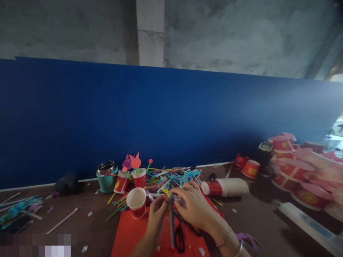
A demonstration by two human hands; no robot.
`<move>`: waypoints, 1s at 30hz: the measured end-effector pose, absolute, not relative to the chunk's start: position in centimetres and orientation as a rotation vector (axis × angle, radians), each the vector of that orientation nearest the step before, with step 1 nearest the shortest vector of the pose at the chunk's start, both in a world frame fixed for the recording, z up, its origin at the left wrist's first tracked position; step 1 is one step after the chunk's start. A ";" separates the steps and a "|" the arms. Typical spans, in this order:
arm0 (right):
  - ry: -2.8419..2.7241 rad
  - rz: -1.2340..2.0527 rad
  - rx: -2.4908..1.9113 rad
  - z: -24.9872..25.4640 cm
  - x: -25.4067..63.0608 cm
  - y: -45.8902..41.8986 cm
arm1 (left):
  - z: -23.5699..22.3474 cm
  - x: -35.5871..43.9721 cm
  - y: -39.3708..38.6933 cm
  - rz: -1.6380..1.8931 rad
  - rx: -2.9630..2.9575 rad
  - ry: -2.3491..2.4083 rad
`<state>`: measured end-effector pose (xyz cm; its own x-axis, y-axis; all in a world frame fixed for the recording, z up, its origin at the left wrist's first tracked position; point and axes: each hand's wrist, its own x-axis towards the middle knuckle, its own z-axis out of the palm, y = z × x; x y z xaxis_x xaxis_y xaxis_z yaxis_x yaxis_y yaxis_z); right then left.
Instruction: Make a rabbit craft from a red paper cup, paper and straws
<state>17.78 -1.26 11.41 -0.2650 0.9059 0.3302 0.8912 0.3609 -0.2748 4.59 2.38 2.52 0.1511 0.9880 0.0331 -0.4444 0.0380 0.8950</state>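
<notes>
Over a red paper sheet point(125, 235), my left hand point(158, 210) pinches thin blue and yellowish strips point(172, 228) near their upper end. The strips hang down and look like paper or flat straws; which, I cannot tell. From the other side, the thumb and fingers of my right hand point(193, 205) close on the same upper end. A small yellow piece point(166, 191) shows just above the fingertips. Black-handled scissors point(179, 238) lie on the sheet below my right hand. An upright red and white paper cup point(136, 203) stands left of my left hand.
Behind the hands lies a heap of coloured strips and cut paper point(160, 178). Cups with animal shapes point(135, 162) and a teal jar point(106, 176) stand left. Stacked cups point(227, 187) lie on their side at right, near a pile of pink-topped cups point(292, 175). A blue panel point(171, 117) backs the table.
</notes>
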 end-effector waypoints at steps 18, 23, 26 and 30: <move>-2.183 0.172 -1.375 11.4 18.0 -1.5 | 2.3 4.6 2.8 1.217 0.757 0.689; -2.201 0.144 -1.384 11.2 17.7 -1.6 | 3.2 4.2 2.1 1.249 0.943 0.723; -2.206 0.141 -1.395 11.4 17.6 -1.6 | 3.3 4.3 2.0 1.280 1.073 0.733; -2.234 0.152 -1.398 11.6 17.5 -1.6 | 2.5 4.7 2.2 1.383 1.223 0.804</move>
<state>17.48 -1.65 11.60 -0.3501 0.8689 0.3499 0.8134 0.4673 -0.3464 4.65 2.19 2.54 0.0983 0.9669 0.2356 -0.2743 -0.2013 0.9403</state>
